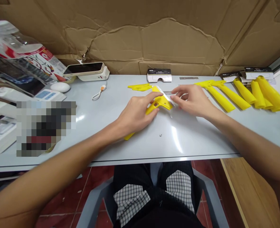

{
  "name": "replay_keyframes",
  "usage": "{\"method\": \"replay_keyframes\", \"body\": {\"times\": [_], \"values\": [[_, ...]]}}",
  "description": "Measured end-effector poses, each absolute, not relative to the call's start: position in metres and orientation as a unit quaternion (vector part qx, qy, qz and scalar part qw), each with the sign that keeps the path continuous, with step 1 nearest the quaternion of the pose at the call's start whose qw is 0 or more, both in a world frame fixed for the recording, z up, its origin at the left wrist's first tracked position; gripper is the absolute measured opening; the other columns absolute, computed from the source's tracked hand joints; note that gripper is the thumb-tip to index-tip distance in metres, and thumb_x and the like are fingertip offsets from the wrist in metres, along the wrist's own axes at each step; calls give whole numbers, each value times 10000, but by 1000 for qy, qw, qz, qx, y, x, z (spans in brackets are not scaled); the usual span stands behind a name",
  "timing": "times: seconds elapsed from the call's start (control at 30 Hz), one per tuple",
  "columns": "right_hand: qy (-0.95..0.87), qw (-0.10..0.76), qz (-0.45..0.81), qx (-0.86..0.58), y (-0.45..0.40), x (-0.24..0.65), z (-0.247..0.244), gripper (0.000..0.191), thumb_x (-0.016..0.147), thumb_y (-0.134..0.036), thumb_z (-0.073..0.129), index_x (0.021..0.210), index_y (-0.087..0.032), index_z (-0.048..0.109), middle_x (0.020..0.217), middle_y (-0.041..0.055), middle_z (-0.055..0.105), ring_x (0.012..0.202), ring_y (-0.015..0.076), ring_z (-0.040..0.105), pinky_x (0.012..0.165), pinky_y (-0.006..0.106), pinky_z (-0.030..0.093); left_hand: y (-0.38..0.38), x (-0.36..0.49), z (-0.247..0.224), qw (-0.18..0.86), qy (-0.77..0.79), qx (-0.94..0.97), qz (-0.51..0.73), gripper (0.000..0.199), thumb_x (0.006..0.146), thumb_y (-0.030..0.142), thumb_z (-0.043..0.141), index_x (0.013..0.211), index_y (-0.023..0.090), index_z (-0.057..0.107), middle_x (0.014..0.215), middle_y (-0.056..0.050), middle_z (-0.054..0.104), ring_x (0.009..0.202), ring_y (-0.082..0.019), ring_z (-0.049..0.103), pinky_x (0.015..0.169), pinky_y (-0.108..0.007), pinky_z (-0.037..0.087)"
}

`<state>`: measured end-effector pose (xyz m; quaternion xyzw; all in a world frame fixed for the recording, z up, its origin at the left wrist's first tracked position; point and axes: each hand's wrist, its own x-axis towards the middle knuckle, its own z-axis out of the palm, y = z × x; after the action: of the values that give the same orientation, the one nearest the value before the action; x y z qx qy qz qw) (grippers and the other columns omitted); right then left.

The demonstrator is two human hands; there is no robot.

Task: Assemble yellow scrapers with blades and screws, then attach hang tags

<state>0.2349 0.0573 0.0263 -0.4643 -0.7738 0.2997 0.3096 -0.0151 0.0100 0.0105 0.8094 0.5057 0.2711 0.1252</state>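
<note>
- Pinning a yellow scraper [159, 102] flat on the pale worktop [192, 136], centre of the frame, with left hand [135, 113] laid over its handle, fingers curled down and pressing.
- Pinching with right hand [192, 100], just right of centre: fingertips drawn together on a thin metal blade [168, 92] at the scraper's head, under a clear glossy film there.
- Poking out below the left wrist: the tip of the scraper's handle, pointing lower left.
- Lying just above the hands: loose yellow parts [140, 86], flat, apart from the fingers.
- Fanned across the upper right: a row of finished yellow scrapers [246, 92], side by side.
- Sitting at upper centre against the cardboard [154, 41]: a small black-and-white box [159, 75].
- Resting at upper left: a phone [83, 68] atop a white pack.
- Glinting near the front edge: a tiny screw [161, 135], alone.
</note>
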Motion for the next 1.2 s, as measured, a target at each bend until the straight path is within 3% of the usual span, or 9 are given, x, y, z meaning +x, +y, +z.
{"method": "replay_keyframes", "body": {"times": [0.1,0.23,0.37,0.63,0.73,0.87,1.0,1.2], "values": [[-879,319,155,-318,40,232,25,142,1019,-328,801,1089,-207,829,975,77,803,773,211,700,799,391,563,18,-19,10,140,527,796,264,580,998,199,704,1574,260,684,1259,-91,847,984,-253,809,969,-426,632],[-950,161,239,-122,12,221,16,222,1126,-314,688,1184,-183,858,1061,85,795,841,178,710,793,329,555,27,-24,8,154,546,780,264,588,1014,229,690,1599,274,659,1267,-89,821,1055,-267,790,1018,-438,616],[-956,87,235,-154,9,214,9,249,1120,-213,637,1114,-169,882,1050,98,781,840,187,718,812,344,564,31,-25,8,150,549,780,260,575,1012,242,682,1586,274,657,1261,-86,814,1100,-286,779,1019,-439,598],[-953,59,228,-188,24,221,14,265,1088,-136,613,987,-182,853,994,84,785,889,201,721,865,355,558,27,-21,10,138,534,792,260,485,990,203,679,1473,240,692,1248,-86,840,1060,-285,795,923,-405,582],[-947,76,241,-200,34,228,21,226,1061,-134,619,967,-186,818,954,67,785,856,192,699,841,352,537,25,-21,9,130,520,799,271,421,994,198,679,1408,246,730,1259,-79,849,1061,-272,794,931,-401,584],[-917,161,257,-259,53,241,32,129,1036,-235,693,985,-206,808,943,57,816,833,200,697,789,356,509,23,-21,9,119,501,816,262,284,1007,235,674,1251,233,818,1175,-79,866,984,-270,779,941,-431,584],[-843,254,323,-346,73,253,35,179,1004,-391,805,927,-230,793,784,17,744,657,180,637,688,366,519,21,-17,10,116,510,812,259,324,978,215,641,1221,218,855,1136,-89,873,925,-275,768,916,-453,585],[-780,285,400,-388,90,260,24,263,943,-452,906,879,-239,767,717,13,729,571,183,657,605,379,555,16,-14,11,119,509,811,262,382,928,187,620,1225,218,858,1163,-85,883,946,-272,785,914,-447,601]]}}
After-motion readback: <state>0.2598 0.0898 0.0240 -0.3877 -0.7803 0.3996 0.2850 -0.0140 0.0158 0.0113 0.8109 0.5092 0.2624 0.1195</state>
